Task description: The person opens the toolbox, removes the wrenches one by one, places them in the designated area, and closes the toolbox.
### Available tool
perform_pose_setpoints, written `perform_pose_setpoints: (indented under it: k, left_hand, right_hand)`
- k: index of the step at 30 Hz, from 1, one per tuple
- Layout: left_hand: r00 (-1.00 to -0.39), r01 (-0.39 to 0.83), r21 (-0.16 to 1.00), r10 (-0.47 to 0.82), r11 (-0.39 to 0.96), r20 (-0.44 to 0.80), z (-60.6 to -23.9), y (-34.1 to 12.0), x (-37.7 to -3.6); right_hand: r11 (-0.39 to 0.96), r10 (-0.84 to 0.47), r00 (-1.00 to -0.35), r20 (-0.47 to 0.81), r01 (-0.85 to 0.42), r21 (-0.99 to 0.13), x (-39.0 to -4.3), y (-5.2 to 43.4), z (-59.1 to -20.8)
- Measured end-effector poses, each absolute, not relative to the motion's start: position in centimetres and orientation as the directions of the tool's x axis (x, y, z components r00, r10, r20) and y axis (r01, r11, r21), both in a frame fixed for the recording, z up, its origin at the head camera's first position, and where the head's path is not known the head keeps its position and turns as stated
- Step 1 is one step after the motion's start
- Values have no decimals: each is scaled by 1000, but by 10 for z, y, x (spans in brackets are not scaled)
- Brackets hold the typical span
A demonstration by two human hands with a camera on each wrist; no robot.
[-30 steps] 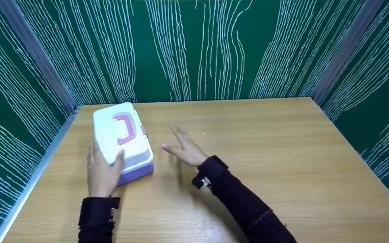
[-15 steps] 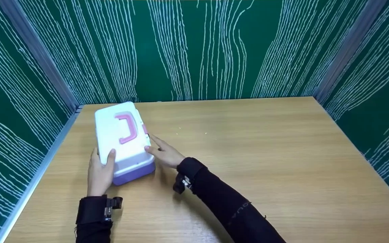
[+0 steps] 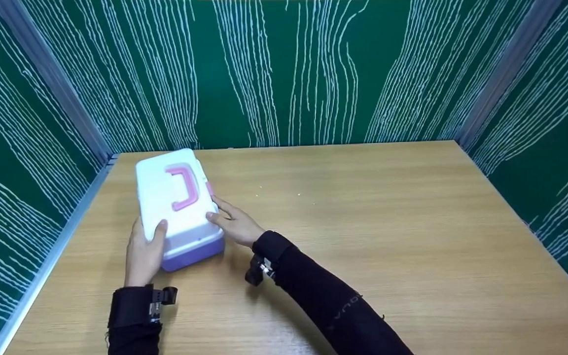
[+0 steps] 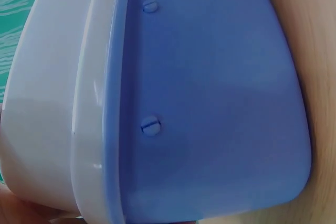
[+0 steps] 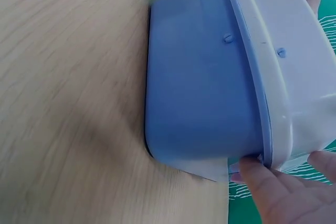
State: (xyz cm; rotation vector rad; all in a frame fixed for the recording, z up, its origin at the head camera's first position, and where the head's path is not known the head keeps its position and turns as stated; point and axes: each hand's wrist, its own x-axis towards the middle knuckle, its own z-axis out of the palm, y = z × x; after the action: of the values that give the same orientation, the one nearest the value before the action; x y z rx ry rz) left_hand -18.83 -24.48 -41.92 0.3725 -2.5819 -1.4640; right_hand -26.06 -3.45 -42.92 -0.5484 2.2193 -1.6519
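A box [image 3: 175,197] with a white lid, a pink handle and a purple base lies on the wooden table [image 3: 363,222] at the far left. My left hand [image 3: 143,249] holds its near end, thumb on the lid and fingers hidden round the left side. My right hand [image 3: 232,224] grips the box's right side near the pink latch, thumb on the lid's edge. In the right wrist view its fingertips [image 5: 262,179] wrap the lid's rim, beside the purple base [image 5: 205,87]. The left wrist view is filled by the box's end [image 4: 210,103].
Green panels with white wavy lines [image 3: 284,74] wall in the table on the left, back and right, with metal corner posts [image 3: 52,79]. The box lies close to the left wall. Bare wood stretches to the right of my hands.
My right hand has swung left from mid-table onto the box's right side. My left thumb has slid a little further onto the lid. The box has shifted slightly left.
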Motion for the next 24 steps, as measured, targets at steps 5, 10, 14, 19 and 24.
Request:
perform_pose_setpoints:
  k: [5, 10, 14, 19, 24]
  left_hand:
    - [-964, -119, 862, -264, 494, 18, -420, -242, -187]
    - [-971, -80, 872, -235, 483, 41, -421, -236, -187]
    - [-977, -71, 866, -209, 495, 39, -422, -228, -190]
    - [-984, -70, 851, -178, 520, 28, -422, -217, -192]
    - [-989, -33, 847, -137, 531, 47, -424, -204, -197]
  right_hand:
    - [250, -473, -881, -13, -120, -961, -258, -32, -426]
    - [237, -458, -889, -19, -101, -966, -258, -24, -425]
    - [231, -447, -894, -22, -92, -969, -258, -13, -425]
    - [246, -440, -897, -44, -73, -967, -257, 5, -425]
    - [263, -444, -893, -68, -58, -963, -257, 26, -423]
